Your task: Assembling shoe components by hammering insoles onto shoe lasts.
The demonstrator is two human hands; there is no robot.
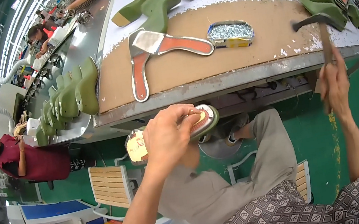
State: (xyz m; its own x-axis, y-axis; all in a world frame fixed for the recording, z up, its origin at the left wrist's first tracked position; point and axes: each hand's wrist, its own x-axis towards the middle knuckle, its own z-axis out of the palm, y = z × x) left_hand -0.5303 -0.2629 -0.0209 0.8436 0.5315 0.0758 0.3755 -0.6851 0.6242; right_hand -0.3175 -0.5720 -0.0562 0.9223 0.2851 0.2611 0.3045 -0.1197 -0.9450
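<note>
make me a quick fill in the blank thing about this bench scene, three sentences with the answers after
1. The tool in the right hand is a ____.
2. The left hand holds a shoe last, and the row of lasts at the picture's left is coloured ____.
3. In the picture, the open tin lies to the ____ of the V-shaped piece.

Missing words: hammer; green; right

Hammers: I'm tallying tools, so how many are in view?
1: the hammer, gripped in the right hand at the right of the view, its head seen against green shoe forms. Others may be hidden under the bench.
</note>
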